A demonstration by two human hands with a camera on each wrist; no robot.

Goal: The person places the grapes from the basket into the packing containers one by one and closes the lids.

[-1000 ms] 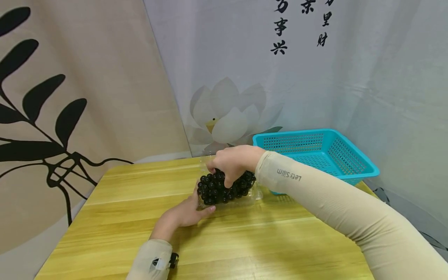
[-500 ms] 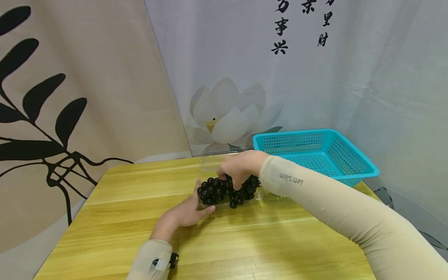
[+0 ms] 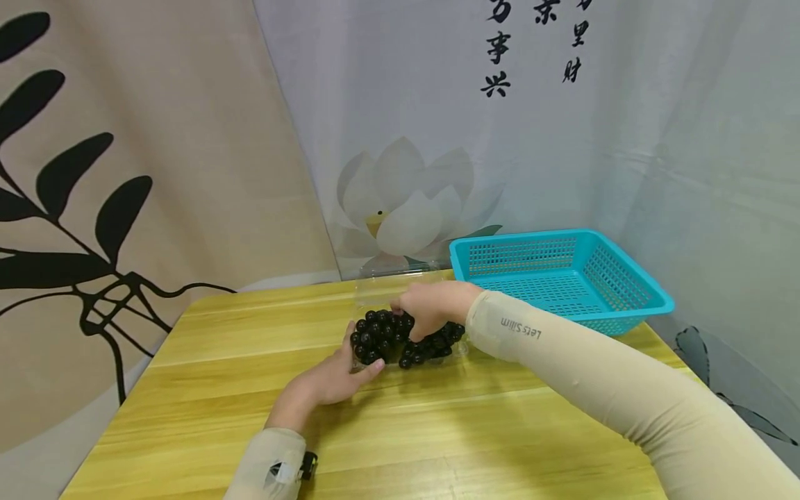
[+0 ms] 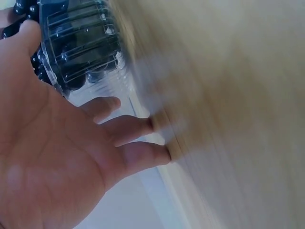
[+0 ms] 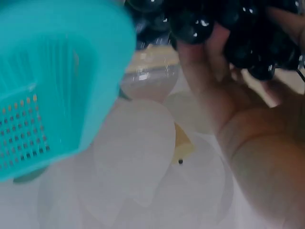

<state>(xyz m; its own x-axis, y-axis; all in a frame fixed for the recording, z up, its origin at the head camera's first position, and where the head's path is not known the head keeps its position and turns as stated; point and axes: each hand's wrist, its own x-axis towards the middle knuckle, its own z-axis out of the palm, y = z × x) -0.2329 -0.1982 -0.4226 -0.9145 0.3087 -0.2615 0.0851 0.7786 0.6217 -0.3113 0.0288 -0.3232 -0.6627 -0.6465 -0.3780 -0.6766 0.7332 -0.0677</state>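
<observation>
A bunch of black grapes (image 3: 378, 337) lies in a clear plastic box (image 3: 459, 349) near the back of the table. My right hand (image 3: 428, 309) reaches down from above and grips part of the bunch; in the right wrist view its fingers (image 5: 198, 71) curl beneath the dark grapes (image 5: 190, 24). At the box's left end is my left hand (image 3: 331, 378), its thumb over the front rim against the grapes. In the left wrist view this hand (image 4: 52, 143) has its fingers spread and fairly straight beside the ribbed box wall (image 4: 86, 28), some fingertips on the table.
A turquoise perforated basket (image 3: 644, 316) stands at the back right of the wooden table (image 3: 219, 368), close to my right forearm. The box's transparent lid (image 3: 378, 288) is folded back behind it. A printed curtain (image 3: 400, 104) hangs behind the table.
My right hand has shifted slightly right and lower among the grapes. The bunch has separated into left and right parts with a gap at the front. My left thumb has risen onto the front grapes.
</observation>
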